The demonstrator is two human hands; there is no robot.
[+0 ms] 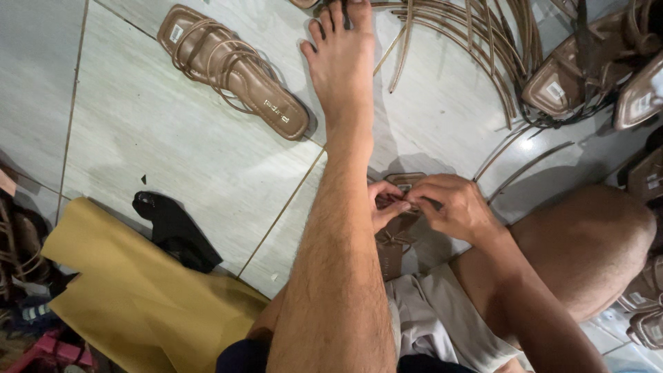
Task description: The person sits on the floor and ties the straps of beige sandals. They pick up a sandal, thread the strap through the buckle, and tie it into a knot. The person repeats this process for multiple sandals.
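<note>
Both hands are working low on the floor, behind the person's outstretched leg [338,228]. The right hand [452,207] is curling over a tan sandal [397,231], its fingers pinching a thin strap near the sandal's top edge. The left hand [387,204] is peeking out from behind the leg — its fingertips are closing on the same strap, touching the right fingers. The sandal is lying on the pale tile floor [173,152] between the leg and the bent right knee [587,242]. A finished sandal [231,69] is lying well apart, up left — loose straps [476,41] are fanning out at the top. A yellow sheet [138,290] and a black heel [176,231] are sitting to the left.
</note>
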